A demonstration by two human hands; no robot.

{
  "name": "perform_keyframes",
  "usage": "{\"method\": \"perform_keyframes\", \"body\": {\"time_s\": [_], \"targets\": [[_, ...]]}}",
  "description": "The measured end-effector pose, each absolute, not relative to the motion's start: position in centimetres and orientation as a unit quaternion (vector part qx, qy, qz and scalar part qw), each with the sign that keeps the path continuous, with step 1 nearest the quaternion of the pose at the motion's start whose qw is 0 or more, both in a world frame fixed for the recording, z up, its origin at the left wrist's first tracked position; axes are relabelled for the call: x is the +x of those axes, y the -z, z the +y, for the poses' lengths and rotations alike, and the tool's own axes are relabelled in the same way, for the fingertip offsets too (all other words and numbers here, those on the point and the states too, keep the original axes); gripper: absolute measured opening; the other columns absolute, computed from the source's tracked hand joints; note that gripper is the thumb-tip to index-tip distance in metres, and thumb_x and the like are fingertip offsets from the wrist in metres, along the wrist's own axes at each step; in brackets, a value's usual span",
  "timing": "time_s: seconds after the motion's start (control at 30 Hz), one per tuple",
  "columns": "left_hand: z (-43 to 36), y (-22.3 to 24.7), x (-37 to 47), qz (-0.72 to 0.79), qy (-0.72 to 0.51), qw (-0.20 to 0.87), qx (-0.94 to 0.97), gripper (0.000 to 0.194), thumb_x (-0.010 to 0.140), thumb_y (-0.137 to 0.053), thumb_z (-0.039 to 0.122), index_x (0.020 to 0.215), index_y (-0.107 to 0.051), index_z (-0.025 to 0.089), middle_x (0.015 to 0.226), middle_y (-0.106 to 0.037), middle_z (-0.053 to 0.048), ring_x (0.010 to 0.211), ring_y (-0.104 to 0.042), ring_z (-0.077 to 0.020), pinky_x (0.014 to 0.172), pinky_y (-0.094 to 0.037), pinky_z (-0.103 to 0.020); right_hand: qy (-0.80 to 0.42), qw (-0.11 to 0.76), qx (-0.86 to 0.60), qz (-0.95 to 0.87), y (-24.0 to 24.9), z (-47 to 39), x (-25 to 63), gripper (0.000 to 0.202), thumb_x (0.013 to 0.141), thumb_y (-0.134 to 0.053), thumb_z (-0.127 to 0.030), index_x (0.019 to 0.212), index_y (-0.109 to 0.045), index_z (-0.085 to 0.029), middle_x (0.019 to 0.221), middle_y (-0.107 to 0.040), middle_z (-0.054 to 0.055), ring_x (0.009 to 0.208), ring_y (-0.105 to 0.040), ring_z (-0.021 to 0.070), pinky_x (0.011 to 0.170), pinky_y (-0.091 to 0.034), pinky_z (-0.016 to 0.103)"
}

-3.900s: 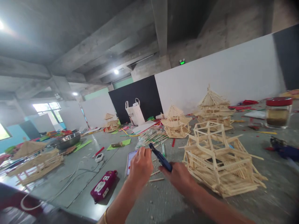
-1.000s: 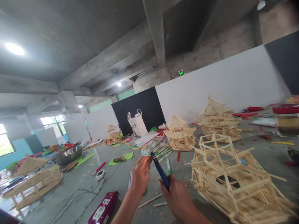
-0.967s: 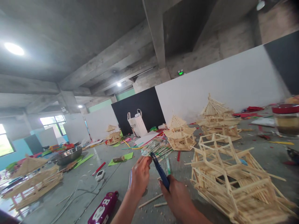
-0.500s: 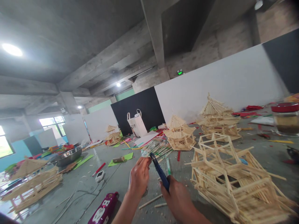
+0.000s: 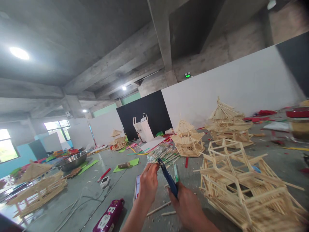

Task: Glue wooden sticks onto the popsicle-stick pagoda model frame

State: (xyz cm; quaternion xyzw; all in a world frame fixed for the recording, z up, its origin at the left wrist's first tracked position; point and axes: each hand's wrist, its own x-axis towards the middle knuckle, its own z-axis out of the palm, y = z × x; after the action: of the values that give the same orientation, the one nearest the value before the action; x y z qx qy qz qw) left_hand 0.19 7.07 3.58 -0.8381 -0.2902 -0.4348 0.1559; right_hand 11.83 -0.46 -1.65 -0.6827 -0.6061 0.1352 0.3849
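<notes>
My right hand [image 5: 187,203] is wrapped round the blue handle of a plier-like cutting tool [image 5: 169,178], whose dark jaws point up and away from me. Close to those jaws, the fingertips of my left hand [image 5: 149,181] are pinched together; what they hold is hidden. Beyond my fingers lies a pile of thin sticks [image 5: 166,154] with clear plastic wrap. Short loose sticks [image 5: 158,208] rest on the grey table between my forearms. To the right of my right hand stands a large unroofed stick-built house frame [image 5: 223,174].
Roofed stick models stand farther back [image 5: 189,141] and at left [image 5: 40,188]. A purple power strip [image 5: 109,216], a phone [image 5: 137,187], a white cable [image 5: 78,201] and a small white device [image 5: 104,182] lie left of my hands. A lidded jar [image 5: 299,127] stands far right.
Everything has shifted slightly right in the view, and more of the phone shows beside my left hand. My grip on the plier-like tool looks the same.
</notes>
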Motion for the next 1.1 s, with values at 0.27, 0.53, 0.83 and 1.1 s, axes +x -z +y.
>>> {"method": "perform_keyframes", "body": {"time_s": [0.27, 0.53, 0.83, 1.1], "targets": [[7.0, -3.4, 0.1, -0.3, 0.424, 0.16, -0.839, 0.023, 0.085, -0.035, 0.011, 0.084, -0.057, 0.019, 0.075, -0.06, -0.002, 0.071, -0.058, -0.0143, 0.065, -0.048, -0.025, -0.136, 0.386, -0.687, -0.601, 1.9, -0.3, 11.9, 0.017, 0.093, -0.042, -0.023, 0.091, -0.055, -0.011, 0.081, -0.067, 0.012, 0.081, -0.063, 0.0275, 0.064, -0.044, 0.031], [7.0, -3.3, 0.1, -0.299, 0.431, 0.172, -0.834, 0.024, 0.087, -0.034, 0.013, 0.083, -0.056, 0.019, 0.074, -0.059, -0.002, 0.07, -0.057, -0.0141, 0.064, -0.048, -0.024, -0.133, 0.373, -0.686, -0.61, 1.5, -0.4, 11.8, 0.017, 0.092, -0.043, -0.024, 0.091, -0.055, -0.012, 0.083, -0.066, 0.011, 0.08, -0.063, 0.0267, 0.065, -0.045, 0.031], [7.0, -3.2, 0.1, -0.297, 0.427, 0.181, -0.835, 0.023, 0.085, -0.035, 0.01, 0.085, -0.055, 0.02, 0.076, -0.059, -0.002, 0.072, -0.058, -0.0144, 0.064, -0.048, -0.024, -0.127, 0.364, -0.685, -0.618, 1.5, -0.4, 11.9, 0.018, 0.093, -0.042, -0.022, 0.09, -0.055, -0.011, 0.084, -0.066, 0.013, 0.081, -0.063, 0.0272, 0.065, -0.045, 0.031], [7.7, -2.2, 0.0, -0.314, 0.41, 0.21, -0.83, 0.025, 0.084, -0.034, 0.008, 0.087, -0.056, 0.02, 0.077, -0.06, -0.003, 0.074, -0.059, -0.0161, 0.067, -0.048, -0.027, -0.123, 0.361, -0.699, -0.605, 1.8, -0.3, 11.8, 0.019, 0.092, -0.043, -0.024, 0.09, -0.057, -0.011, 0.082, -0.067, 0.014, 0.079, -0.063, 0.0303, 0.064, -0.046, 0.034]]}}
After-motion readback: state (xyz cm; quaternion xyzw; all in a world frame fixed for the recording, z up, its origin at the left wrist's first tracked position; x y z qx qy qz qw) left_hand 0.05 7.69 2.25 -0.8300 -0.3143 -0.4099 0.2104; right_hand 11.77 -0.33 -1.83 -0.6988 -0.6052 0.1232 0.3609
